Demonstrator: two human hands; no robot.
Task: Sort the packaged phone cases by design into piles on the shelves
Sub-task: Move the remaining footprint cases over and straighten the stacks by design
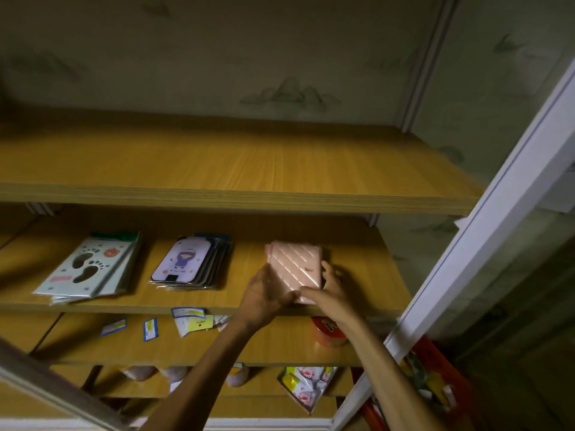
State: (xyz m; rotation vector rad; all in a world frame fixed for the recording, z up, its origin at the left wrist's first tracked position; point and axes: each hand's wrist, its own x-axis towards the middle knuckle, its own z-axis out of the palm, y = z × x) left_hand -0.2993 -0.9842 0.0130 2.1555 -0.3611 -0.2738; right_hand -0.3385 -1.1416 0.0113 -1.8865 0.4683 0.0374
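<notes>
My left hand (269, 293) and right hand (331, 292) both grip the pink pile (295, 265) of striped cases, fingers curled round its near corners, squaring it on the middle shelf (236, 298) near its right end. On the same shelf, to the left, lies the purple pile (191, 262) with a cartoon figure, and further left the footprint pile (88, 265); all three stand apart. The top shelf (236, 169) shows bare wood. On the lower shelf (186, 346) lie loose labels (189, 320) and a red tin (328, 331), partly hidden by my right wrist. Below that sit more packets (306, 384). A white frame (485, 219) runs up the right side, and a dim patterned wall (280, 57) stands behind.
</notes>
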